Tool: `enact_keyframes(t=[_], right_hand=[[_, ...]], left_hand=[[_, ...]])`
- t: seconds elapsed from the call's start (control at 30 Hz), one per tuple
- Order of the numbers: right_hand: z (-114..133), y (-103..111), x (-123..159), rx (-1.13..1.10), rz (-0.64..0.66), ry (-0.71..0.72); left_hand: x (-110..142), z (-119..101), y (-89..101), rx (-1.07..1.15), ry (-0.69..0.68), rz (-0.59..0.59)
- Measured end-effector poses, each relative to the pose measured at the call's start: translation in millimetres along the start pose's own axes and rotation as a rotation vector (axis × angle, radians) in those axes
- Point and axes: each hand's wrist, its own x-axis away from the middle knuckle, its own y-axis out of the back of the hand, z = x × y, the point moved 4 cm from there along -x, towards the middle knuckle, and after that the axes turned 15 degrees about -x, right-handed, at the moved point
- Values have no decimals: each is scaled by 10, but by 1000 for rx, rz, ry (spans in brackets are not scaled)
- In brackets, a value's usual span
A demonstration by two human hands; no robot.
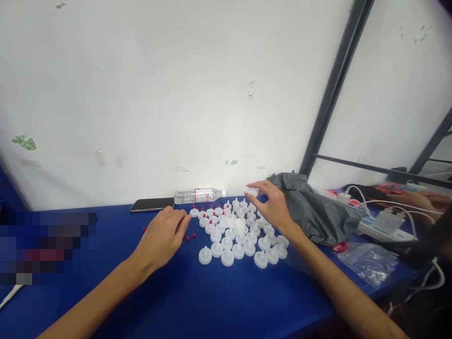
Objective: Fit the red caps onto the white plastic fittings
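Seen from the head camera, a dense group of round white plastic caps with upright nozzles [238,250] covers the middle of a blue table [169,301], and this group serves as the landmark. Several caps at its far left corner carry small red tips [211,221]. Over its far right side, the right hand [273,202] pinches one white round cap [251,190] between thumb and fingertips, above the others. Left of the group, the left hand [160,238] is lowered to the table with its fingers curled and close together; whether they grip anything cannot be told. Loose small red pieces [194,235] lie between it and the group. Behind the group, a clear plastic bottle with a white cap [199,195] lies on its side against the white wall [158,94], and a dark flat phone [151,204] lies left of the bottle. Right of the group are a crumpled dark grey plastic bag [310,207], a clear plastic bag [369,263] and a white power strip with plugged-in chargers [384,228].
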Motion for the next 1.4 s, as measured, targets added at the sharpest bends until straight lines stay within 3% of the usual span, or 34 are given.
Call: enact_keyframes(t=[0.2, 0.37, 0.8, 1.1, 1.4], right_hand=[[203, -330, 99, -109, 176, -6], [276, -497, 125, -106, 246, 25], [207, -479, 123, -63, 271, -21], [268, -419, 120, -66, 243, -17], [445, -397, 137, -129, 284, 50]], left_hand=[[35, -107, -243, 32, -136, 83], [82, -87, -347, 56, -145, 133], [79, -101, -386, 18, -120, 124], [56, -298, -432, -109, -250, 60], [-15, -181, -311, -2, -168, 18]])
